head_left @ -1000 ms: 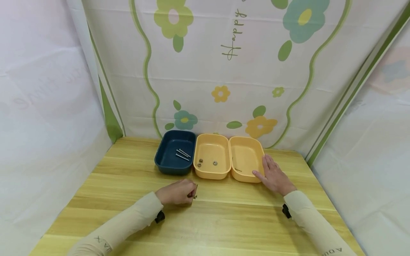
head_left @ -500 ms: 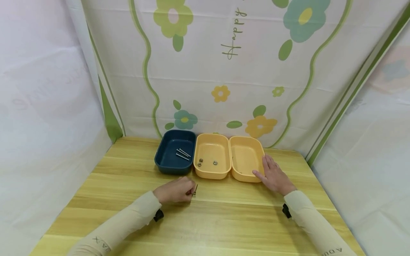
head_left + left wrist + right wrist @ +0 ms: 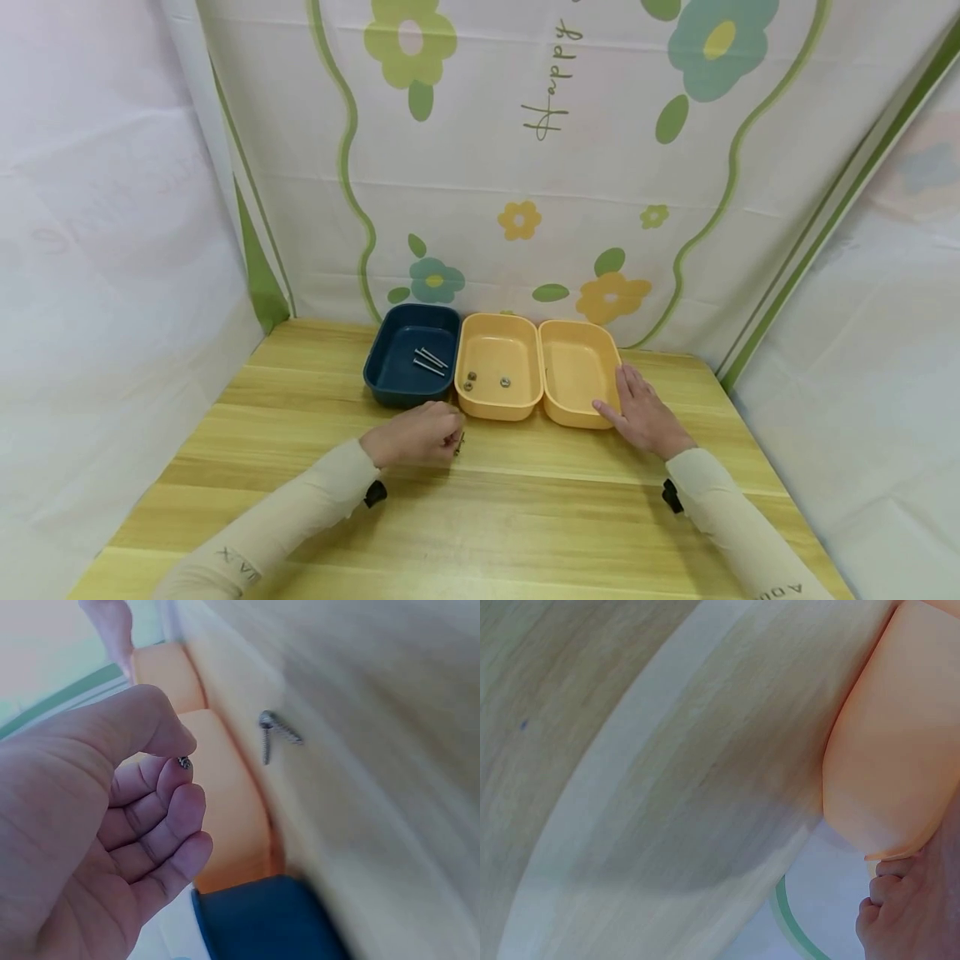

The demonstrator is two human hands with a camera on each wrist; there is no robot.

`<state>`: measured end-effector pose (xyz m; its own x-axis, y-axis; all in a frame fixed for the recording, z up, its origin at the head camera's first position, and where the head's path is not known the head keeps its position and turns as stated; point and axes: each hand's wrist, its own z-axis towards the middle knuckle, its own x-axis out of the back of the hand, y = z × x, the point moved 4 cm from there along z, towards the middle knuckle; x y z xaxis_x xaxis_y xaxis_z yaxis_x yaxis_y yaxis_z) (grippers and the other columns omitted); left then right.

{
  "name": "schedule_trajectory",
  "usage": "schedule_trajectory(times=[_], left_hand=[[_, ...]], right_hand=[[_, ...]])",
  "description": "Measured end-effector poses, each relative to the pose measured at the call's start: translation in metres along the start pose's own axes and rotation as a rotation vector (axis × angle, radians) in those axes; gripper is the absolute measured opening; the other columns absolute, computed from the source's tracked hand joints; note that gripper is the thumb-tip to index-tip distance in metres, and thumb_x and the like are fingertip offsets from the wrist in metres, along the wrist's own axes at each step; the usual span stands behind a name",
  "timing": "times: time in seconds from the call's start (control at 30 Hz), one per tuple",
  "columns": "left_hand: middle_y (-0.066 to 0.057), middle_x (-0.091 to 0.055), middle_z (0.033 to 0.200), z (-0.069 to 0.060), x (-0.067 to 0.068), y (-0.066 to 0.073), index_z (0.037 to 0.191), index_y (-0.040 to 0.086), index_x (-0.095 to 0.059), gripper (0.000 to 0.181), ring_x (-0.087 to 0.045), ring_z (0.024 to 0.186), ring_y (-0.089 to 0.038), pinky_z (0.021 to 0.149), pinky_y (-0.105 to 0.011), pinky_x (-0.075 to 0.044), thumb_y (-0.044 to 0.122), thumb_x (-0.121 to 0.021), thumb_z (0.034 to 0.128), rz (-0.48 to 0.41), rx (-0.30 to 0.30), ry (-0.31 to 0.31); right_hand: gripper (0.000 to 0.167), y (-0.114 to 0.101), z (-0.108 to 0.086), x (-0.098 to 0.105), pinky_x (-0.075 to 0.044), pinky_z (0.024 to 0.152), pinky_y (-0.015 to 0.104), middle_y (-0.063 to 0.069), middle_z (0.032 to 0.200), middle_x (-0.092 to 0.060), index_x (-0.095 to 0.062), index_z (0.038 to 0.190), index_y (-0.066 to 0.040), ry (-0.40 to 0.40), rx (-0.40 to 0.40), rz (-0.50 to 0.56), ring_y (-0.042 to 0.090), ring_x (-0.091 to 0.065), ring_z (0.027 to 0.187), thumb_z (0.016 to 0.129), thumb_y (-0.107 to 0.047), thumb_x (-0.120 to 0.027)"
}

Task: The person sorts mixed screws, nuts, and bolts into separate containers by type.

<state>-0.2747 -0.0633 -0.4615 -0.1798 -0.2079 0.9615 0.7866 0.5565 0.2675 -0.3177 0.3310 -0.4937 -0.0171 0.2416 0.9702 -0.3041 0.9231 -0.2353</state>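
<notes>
My left hand [image 3: 416, 435] is low over the table in front of the blue and middle yellow trays. Its thumb and index finger pinch a small screw [image 3: 184, 762], of which only the threaded tip shows in the left wrist view. Two more screws [image 3: 268, 735] lie on the tabletop close by, their heads together. My right hand [image 3: 647, 412] rests against the right yellow tray [image 3: 577, 414], thumb on the front rim and fingers along the outer right side. Part of a dark, thin piece [image 3: 546, 372] shows inside that tray.
The dark blue tray [image 3: 411, 398] on the left holds several long bolts [image 3: 430, 360]. Beside it, the middle yellow tray [image 3: 498, 410] has three nuts [image 3: 505, 382] in it. All the trays stand side by side at the table's back edge, before a flowered cloth [image 3: 465, 167].
My left hand has shifted slightly toward the trays. A screw visible near the front of the right yellow tray has dropped out of sight. My right hand stays put.
</notes>
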Motion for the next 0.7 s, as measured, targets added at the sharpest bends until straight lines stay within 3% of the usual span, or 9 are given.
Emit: schedule_trajectory(times=[0.23, 0.43, 0.7], left_hand=[[0.009, -0.036, 0.069, 0.015, 0.012, 0.007, 0.073, 0.011, -0.058, 0.023, -0.035, 0.062, -0.004, 0.056, -0.016, -0.027, -0.001, -0.068, 0.0903, 0.083, -0.053, 0.041], [0.007, -0.05, 0.075, 0.027, 0.024, 0.016, 0.081, 0.014, -0.062, 0.016, -0.045, 0.067, -0.005, 0.061, -0.016, -0.039, 0.003, -0.072, 0.0881, 0.186, -0.097, 0.058], [0.004, -0.056, 0.076, 0.047, 0.034, 0.022, 0.081, 0.013, -0.064, 0.015, -0.049, 0.066, -0.005, 0.06, -0.015, -0.042, 0.003, -0.073, 0.088, 0.207, -0.139, 0.071]], right_hand=[[0.096, 0.0, 0.0, 0.0, -0.015, 0.127, 0.071, 0.036, 0.173, -0.003, -0.007, 0.163, 0.014, -0.001, 0.001, 0.002, 0.054, -0.006, 0.161, 0.11, -0.059, -0.04], [0.096, 0.0, -0.001, 0.0, -0.015, 0.127, 0.071, 0.036, 0.173, -0.003, -0.007, 0.163, 0.014, -0.001, 0.0, 0.001, 0.055, -0.006, 0.161, 0.11, -0.059, -0.04], [0.097, 0.0, -0.001, 0.0, -0.014, 0.127, 0.071, 0.036, 0.173, -0.002, -0.007, 0.164, 0.014, -0.001, 0.003, 0.005, 0.054, -0.006, 0.161, 0.11, -0.06, -0.039]])
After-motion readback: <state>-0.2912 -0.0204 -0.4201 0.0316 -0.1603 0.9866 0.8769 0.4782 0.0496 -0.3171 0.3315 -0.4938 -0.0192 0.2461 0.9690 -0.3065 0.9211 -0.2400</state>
